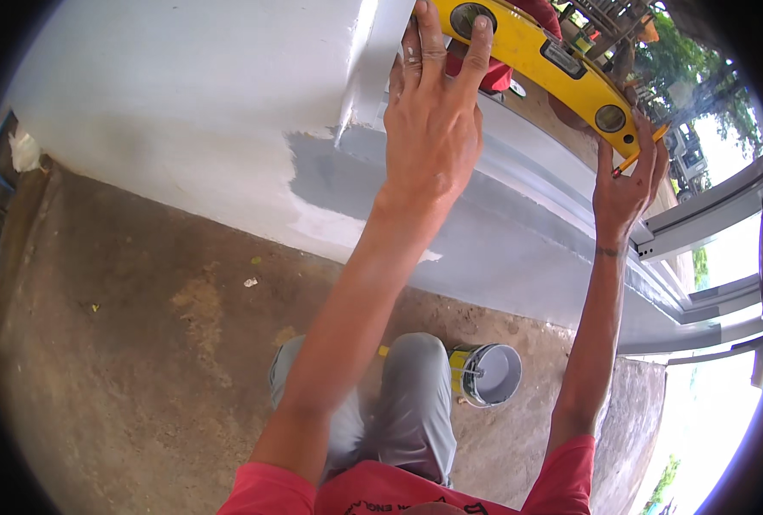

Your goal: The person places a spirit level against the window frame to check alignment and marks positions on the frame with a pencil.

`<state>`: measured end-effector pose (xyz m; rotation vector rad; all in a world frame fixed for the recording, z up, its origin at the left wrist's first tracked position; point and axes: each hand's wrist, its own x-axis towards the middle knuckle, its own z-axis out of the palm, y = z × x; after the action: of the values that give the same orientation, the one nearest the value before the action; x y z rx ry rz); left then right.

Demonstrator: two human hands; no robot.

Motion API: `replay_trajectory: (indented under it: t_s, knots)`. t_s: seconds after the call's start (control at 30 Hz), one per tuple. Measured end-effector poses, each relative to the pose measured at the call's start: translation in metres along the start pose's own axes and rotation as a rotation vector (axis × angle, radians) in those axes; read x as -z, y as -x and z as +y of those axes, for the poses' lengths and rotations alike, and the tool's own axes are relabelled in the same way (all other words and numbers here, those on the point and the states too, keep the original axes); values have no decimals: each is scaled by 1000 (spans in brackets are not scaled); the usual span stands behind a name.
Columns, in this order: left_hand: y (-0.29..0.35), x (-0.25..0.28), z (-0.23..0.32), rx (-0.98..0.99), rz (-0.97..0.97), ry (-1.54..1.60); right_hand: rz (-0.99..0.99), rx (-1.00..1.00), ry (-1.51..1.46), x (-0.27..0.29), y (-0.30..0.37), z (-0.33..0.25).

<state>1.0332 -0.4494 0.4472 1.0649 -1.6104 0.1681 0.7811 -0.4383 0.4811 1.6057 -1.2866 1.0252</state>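
A yellow spirit level [536,58] spans the window opening at the top, with round vials near its ends and a rectangular one in the middle. My left hand [437,112], its fingers stained whitish, holds the left end, with one finger lying over the front near the round vial. At the level's right end, my right hand [626,189] grips the edge with its fingertips. A yellow pencil [639,153] is tucked between the right hand's fingers. Below the level runs a grey ledge [527,159] under the opening.
The wall [184,112] is white with a grey painted patch [338,167]. An open paint bucket [494,375] stands on the concrete floor [141,343] beside my knee. Grey metal frames [707,202] stick out at the right. Through the opening, someone's red clothing [493,77] shows behind the level.
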Motion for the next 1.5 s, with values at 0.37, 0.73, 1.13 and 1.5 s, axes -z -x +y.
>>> replay_trajectory:
  t_s: [0.37,0.73,1.13,1.5]
  knots:
    - [-1,-2,0,-2,-1,-12,37,17,-54,0,-4,-4]
    - [1,1,-1,-3,-12,33,9,5,-5,-1,-1,0]
    - [-2,-3,0,-15,31,-29,10,-14,-13,0,-4,-4]
    - [1,3,-3,14,-9,37,1,-3,14,0,-3,-4]
